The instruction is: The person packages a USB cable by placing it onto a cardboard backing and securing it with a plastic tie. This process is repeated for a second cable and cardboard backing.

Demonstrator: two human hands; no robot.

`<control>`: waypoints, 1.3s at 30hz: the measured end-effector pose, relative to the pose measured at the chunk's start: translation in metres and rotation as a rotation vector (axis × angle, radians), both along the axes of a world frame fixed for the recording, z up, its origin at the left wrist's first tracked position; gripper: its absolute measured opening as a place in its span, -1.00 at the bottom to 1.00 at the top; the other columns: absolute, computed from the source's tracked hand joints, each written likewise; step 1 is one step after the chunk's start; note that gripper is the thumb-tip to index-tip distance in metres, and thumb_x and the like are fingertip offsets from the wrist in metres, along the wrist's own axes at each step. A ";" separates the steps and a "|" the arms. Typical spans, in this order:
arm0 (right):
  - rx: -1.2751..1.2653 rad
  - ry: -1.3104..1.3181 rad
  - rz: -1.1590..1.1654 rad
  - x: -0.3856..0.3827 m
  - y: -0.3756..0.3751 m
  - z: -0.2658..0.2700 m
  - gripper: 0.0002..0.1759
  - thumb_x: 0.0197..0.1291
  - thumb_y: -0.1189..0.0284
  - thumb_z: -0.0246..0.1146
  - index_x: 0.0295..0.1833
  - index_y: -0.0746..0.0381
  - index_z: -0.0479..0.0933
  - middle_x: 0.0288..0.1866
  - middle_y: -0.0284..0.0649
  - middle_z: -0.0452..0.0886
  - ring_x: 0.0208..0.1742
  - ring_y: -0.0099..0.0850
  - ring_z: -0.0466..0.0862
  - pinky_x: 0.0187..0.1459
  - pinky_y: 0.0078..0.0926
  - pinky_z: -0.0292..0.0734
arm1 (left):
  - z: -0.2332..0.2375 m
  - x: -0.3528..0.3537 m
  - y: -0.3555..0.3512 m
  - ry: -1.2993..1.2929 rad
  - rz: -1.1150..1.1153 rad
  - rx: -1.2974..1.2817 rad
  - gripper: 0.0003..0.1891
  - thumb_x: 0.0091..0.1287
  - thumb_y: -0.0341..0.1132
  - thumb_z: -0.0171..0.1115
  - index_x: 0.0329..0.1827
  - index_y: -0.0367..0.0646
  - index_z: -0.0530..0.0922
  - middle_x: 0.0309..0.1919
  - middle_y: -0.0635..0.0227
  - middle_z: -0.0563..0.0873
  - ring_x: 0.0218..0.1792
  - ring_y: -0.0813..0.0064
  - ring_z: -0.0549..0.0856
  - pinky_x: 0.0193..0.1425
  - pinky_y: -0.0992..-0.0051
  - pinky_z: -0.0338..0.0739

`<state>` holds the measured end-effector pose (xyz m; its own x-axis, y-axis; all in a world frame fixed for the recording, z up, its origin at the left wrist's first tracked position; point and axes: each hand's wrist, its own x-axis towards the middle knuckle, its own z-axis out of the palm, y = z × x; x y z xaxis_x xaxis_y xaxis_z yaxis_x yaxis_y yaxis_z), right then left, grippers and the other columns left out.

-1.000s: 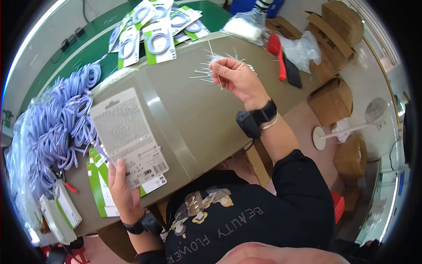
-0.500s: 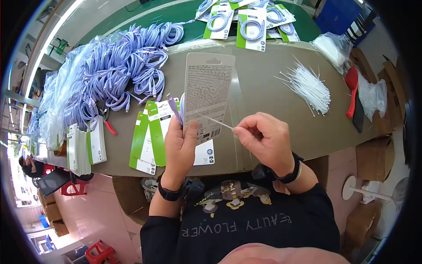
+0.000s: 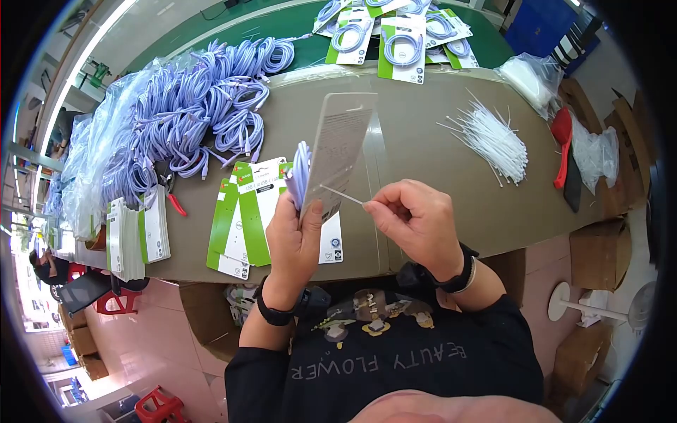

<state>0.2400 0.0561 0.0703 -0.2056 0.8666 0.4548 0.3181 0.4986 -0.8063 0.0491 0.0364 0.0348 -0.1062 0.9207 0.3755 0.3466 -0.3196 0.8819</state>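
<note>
Left hand (image 3: 295,238) clamps card (image 3: 342,144) and coil (image 3: 300,171) above the table (image 3: 409,134); right hand (image 3: 417,217) pinches the tie (image 3: 343,194). The card appears light, creasable: grip its lower end. The tie seems springy: grip one end.

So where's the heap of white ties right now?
In the head view, the heap of white ties lies on the right part of the table, beyond the right hand, near the plastic bag.

"BEAUTY FLOWER" is printed on the black shirt (image 3: 395,388); "USB-C to USB-C" is borne by a flat card (image 3: 262,185).
</note>
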 end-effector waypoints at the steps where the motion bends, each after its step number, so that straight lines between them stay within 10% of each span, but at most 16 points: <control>1: -0.013 0.007 0.002 -0.001 0.000 0.000 -0.88 0.10 0.53 0.39 -0.35 0.34 0.58 -0.54 -0.32 0.54 -0.58 -0.64 0.48 -0.53 -0.67 0.37 | 0.001 0.000 -0.001 0.012 -0.036 -0.017 -0.74 0.43 -0.36 0.16 0.07 -0.32 0.48 -0.34 0.30 0.67 -0.36 0.63 0.57 -0.26 0.58 0.48; 10: -0.309 0.179 0.085 -0.012 0.025 -0.025 -0.82 0.13 0.43 0.38 -0.23 0.32 0.63 -0.43 -0.24 0.65 -0.39 -0.47 0.62 -0.29 -0.56 0.52 | 0.011 -0.005 0.016 -0.402 -0.337 -0.488 -0.65 0.41 -0.36 0.18 0.20 -0.30 0.47 -0.13 0.42 0.65 -0.16 0.67 0.59 -0.06 0.60 0.53; 14: 0.413 -0.014 -0.096 -0.017 0.035 -0.023 -0.74 0.11 0.38 0.40 -0.12 0.27 0.63 -0.25 -0.21 0.67 -0.15 -0.32 0.63 -0.08 -0.46 0.54 | 0.017 -0.013 0.028 -0.500 -0.314 -0.504 -0.63 0.42 -0.33 0.16 0.23 -0.32 0.46 -0.11 0.38 0.66 -0.10 0.65 0.60 0.01 0.58 0.53; 17: 0.624 -0.166 -0.169 -0.016 0.029 0.003 -0.66 0.07 0.32 0.42 -0.05 0.23 0.62 -0.08 -0.18 0.64 0.07 -0.21 0.56 0.13 -0.26 0.44 | 0.024 -0.018 0.029 -0.104 -0.470 -0.489 -0.65 0.42 -0.33 0.12 0.20 -0.32 0.46 -0.13 0.34 0.68 -0.12 0.56 0.65 -0.10 0.49 0.55; 23: 0.280 -0.467 -0.018 -0.001 0.035 0.009 -0.68 0.07 0.32 0.40 -0.06 0.22 0.62 -0.07 -0.16 0.62 0.10 -0.20 0.55 0.29 -0.09 0.27 | 0.040 -0.009 0.020 0.413 -0.516 -0.419 -0.73 0.34 -0.40 0.11 0.06 -0.30 0.49 -0.17 0.16 0.69 -0.18 0.23 0.68 -0.08 0.26 0.52; 26: 0.333 -0.510 0.045 0.002 0.033 0.010 -0.73 0.09 0.37 0.37 -0.09 0.21 0.63 -0.11 -0.18 0.63 0.03 -0.20 0.57 0.27 -0.10 0.30 | 0.023 -0.008 0.015 0.747 -0.418 0.017 -0.74 0.25 -0.44 0.13 0.00 -0.26 0.48 -0.16 0.06 0.67 -0.13 0.06 0.63 0.13 0.14 0.45; 39: 0.122 -0.335 0.076 0.007 0.018 -0.013 -0.92 0.21 0.49 0.27 -0.23 0.28 0.56 -0.16 -0.19 0.64 -0.12 -0.30 0.64 0.13 -0.34 0.47 | -0.002 -0.016 -0.004 0.483 -0.434 0.140 -0.65 0.08 -0.60 0.27 -0.04 -0.18 0.53 -0.18 0.19 0.69 -0.08 0.16 0.67 0.30 0.11 0.43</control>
